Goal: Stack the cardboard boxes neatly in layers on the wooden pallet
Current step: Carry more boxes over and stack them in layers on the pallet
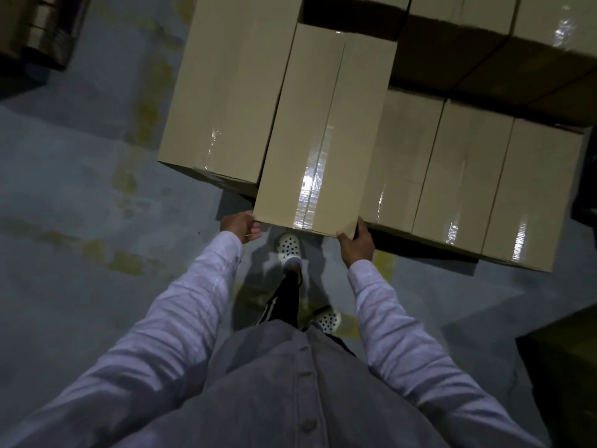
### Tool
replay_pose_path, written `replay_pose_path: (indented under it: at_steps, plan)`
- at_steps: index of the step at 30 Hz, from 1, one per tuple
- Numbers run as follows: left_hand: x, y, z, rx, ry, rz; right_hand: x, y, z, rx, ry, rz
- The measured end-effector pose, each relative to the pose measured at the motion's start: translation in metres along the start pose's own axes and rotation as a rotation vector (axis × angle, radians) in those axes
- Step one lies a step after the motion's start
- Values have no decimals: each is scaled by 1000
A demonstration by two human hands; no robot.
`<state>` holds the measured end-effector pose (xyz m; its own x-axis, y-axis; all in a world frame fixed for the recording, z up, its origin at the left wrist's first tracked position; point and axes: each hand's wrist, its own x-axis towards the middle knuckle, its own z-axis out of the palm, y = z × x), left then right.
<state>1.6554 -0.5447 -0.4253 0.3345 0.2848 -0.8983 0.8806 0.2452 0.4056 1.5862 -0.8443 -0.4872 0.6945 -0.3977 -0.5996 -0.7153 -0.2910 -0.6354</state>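
Note:
I hold a long taped cardboard box (326, 130) by its near end, raised above the stack. My left hand (240, 227) grips its near left corner from below. My right hand (357, 242) grips the near right corner, thumb on the edge. Under and beside the held box lie other sealed boxes: a large one on the left (226, 92), a row of them on the right (468, 182), and a higher layer at the back right (484, 43). The wooden pallet is hidden beneath the boxes.
Grey concrete floor (80, 189) with worn yellow marks spreads to the left and near me. My feet in white perforated clogs (289, 248) stand close to the stack. A dark object (562, 367) sits at the lower right, and another stack (38, 27) at the top left.

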Motion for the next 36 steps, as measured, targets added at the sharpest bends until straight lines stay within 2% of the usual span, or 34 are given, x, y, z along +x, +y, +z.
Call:
replay_pose_path:
  at_steps: [5,13,19,25,29,36]
  plan:
    - [16,21,1,2,-37,-61,14,-9,4,17,40,19]
    - [18,61,11,-39,-198,-118,10,-70,-4,97,98,34]
    - [25,73,16,-80,-169,-124,22,-79,-2,140,121,57]
    - [35,82,16,-167,-28,-140,26,-87,-1,178,117,49]
    - [23,87,19,-88,19,-149,27,-81,-1,178,105,62]
    - [21,88,23,-106,3,-168,26,-79,2,181,123,67]
